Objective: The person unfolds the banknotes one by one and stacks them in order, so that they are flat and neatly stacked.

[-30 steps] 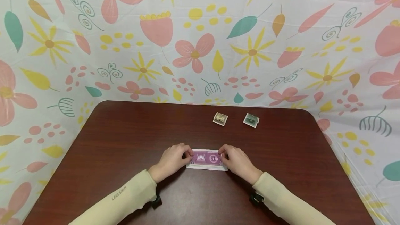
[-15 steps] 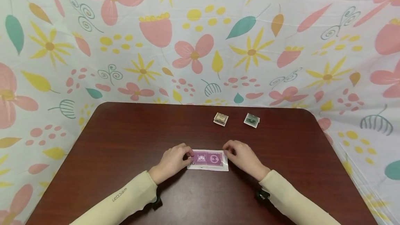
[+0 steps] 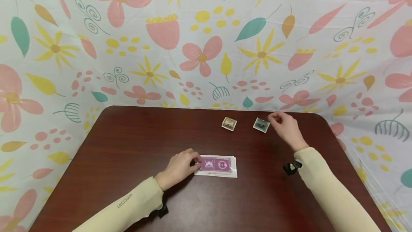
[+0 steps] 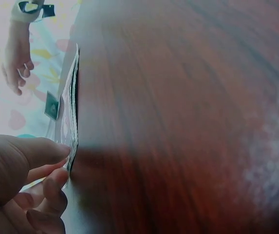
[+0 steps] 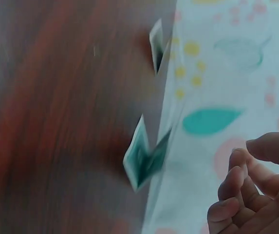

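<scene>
A thin stack of banknotes (image 3: 222, 165), a purple note on top, lies flat on the table. My left hand (image 3: 181, 165) pinches its left end between thumb and fingers; in the left wrist view the layered edge of the stack (image 4: 71, 112) shows beside the thumb. My right hand (image 3: 286, 126) hovers just right of a folded green banknote (image 3: 261, 125), holding nothing. From the right wrist, that green note (image 5: 141, 163) stands half unfolded like a V, apart from the loosely bent fingers (image 5: 232, 183). A folded tan banknote (image 3: 229, 123) sits to its left.
The dark wooden table (image 3: 135, 146) has rounded far corners. Behind it hangs a white cloth (image 3: 193, 6) printed with flowers and leaves, close to the table's far edge. Both folded notes lie near that edge.
My right hand has let go of the stack's right end and moved away and to the right, beside the green note. The left hand has stayed on the stack.
</scene>
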Demonstrator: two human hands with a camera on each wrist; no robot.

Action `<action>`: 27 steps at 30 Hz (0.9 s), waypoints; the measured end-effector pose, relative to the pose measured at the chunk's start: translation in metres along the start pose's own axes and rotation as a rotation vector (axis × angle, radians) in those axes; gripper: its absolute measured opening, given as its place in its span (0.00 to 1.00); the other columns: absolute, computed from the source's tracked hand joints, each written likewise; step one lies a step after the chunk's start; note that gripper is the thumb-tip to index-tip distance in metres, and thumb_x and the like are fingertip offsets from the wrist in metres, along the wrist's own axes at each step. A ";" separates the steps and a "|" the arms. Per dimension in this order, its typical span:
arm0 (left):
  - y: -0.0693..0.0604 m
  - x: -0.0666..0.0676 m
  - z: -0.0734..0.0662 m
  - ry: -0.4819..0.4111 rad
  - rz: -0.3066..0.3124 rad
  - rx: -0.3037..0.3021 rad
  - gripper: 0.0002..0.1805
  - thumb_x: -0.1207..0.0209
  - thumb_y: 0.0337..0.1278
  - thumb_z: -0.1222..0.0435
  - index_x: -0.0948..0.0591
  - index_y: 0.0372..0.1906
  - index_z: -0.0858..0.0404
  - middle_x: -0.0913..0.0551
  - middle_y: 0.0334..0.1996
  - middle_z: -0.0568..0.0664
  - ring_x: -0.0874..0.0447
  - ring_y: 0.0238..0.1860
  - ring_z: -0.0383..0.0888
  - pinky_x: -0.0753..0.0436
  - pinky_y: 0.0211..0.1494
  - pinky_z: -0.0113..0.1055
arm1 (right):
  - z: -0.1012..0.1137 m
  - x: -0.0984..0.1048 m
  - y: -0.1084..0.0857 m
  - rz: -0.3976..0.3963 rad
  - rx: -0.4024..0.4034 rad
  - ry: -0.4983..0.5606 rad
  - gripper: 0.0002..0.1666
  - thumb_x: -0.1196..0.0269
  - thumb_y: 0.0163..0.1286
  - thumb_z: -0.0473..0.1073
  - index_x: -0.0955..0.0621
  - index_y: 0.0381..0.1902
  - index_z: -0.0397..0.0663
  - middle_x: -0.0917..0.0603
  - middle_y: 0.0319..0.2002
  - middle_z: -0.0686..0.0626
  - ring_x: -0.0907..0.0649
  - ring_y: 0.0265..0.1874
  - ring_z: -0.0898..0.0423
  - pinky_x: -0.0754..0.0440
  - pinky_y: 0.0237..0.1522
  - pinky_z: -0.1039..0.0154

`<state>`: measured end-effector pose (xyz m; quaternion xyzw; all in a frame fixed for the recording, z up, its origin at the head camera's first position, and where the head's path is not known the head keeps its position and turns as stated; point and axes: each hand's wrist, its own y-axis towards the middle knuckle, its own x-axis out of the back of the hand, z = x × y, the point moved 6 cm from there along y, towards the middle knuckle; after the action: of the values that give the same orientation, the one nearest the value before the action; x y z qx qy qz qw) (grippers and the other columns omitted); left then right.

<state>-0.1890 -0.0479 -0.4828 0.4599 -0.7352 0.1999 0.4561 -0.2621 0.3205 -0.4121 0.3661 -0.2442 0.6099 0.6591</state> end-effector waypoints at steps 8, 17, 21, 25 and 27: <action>-0.001 -0.001 0.002 0.002 -0.017 0.007 0.04 0.28 0.61 0.63 0.12 0.39 0.55 0.18 0.36 0.42 0.17 0.34 0.40 0.19 0.35 0.39 | -0.049 -0.018 0.022 0.122 -0.125 -0.015 0.26 0.43 0.81 0.52 0.22 0.60 0.34 0.17 0.47 0.33 0.17 0.41 0.40 0.20 0.42 0.46; 0.000 -0.003 0.001 -0.011 0.001 -0.010 0.04 0.28 0.62 0.63 0.12 0.40 0.56 0.18 0.37 0.43 0.15 0.37 0.41 0.18 0.37 0.39 | -0.072 -0.039 0.028 0.240 -0.218 -0.061 0.32 0.39 0.78 0.49 0.30 0.67 0.29 0.23 0.55 0.27 0.22 0.52 0.32 0.24 0.54 0.36; 0.001 -0.003 0.001 -0.015 0.006 -0.005 0.05 0.28 0.62 0.64 0.12 0.40 0.56 0.18 0.37 0.43 0.15 0.37 0.41 0.17 0.37 0.40 | -0.073 -0.043 0.031 0.245 -0.225 -0.073 0.32 0.38 0.77 0.47 0.30 0.66 0.28 0.24 0.56 0.26 0.22 0.52 0.31 0.24 0.54 0.36; 0.000 -0.001 0.001 -0.010 0.002 -0.003 0.05 0.28 0.61 0.65 0.12 0.40 0.56 0.18 0.36 0.44 0.15 0.36 0.42 0.17 0.37 0.42 | -0.073 -0.045 0.034 0.237 -0.218 -0.082 0.30 0.38 0.77 0.46 0.29 0.65 0.29 0.23 0.55 0.26 0.22 0.51 0.32 0.24 0.54 0.36; 0.000 0.000 0.001 -0.005 0.001 -0.004 0.05 0.28 0.61 0.65 0.13 0.40 0.57 0.18 0.36 0.44 0.15 0.36 0.43 0.17 0.36 0.42 | -0.072 -0.045 0.035 0.236 -0.215 -0.081 0.29 0.38 0.77 0.46 0.28 0.65 0.29 0.23 0.55 0.27 0.21 0.51 0.32 0.24 0.54 0.36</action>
<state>-0.1896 -0.0480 -0.4831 0.4592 -0.7369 0.1976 0.4551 -0.3121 0.3483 -0.4849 0.2868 -0.3757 0.6380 0.6079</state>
